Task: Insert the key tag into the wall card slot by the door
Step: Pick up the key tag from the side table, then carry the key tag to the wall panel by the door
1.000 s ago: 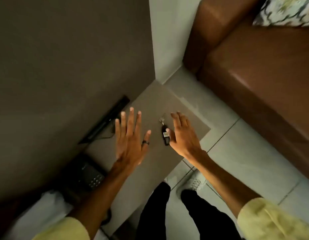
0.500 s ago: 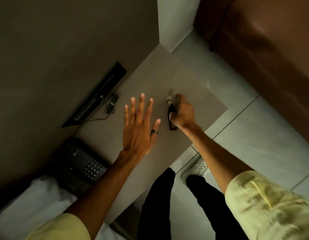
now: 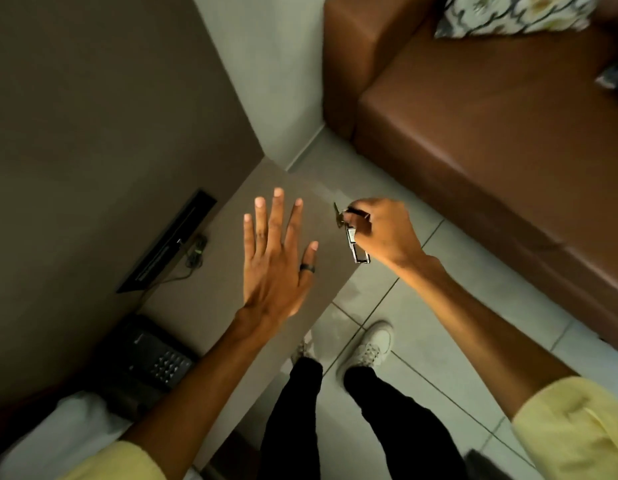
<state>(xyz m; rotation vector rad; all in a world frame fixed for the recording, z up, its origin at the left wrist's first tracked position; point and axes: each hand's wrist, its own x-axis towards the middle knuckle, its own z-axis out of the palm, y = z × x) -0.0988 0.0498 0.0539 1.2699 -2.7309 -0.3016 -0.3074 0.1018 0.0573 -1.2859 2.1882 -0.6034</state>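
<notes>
My right hand (image 3: 383,233) is closed around the key tag (image 3: 358,247), a dark oblong fob with a metal key sticking out at its top. It holds the tag in the air just past the right edge of the small brown table (image 3: 210,306). My left hand (image 3: 274,265) hovers flat over the tabletop with fingers spread, a dark ring on one finger, holding nothing. No wall card slot or door shows in this view.
A black telephone (image 3: 151,362) sits on the table's near left part. A dark wall slot (image 3: 169,247) with a cable lies at the back left. A brown sofa (image 3: 491,126) with a patterned cushion (image 3: 515,12) fills the right; tiled floor and my feet lie below.
My right hand closed on the key tag where it lay on the table, then lifted it up and to the right, off the tabletop. The left hand stayed spread above the table.
</notes>
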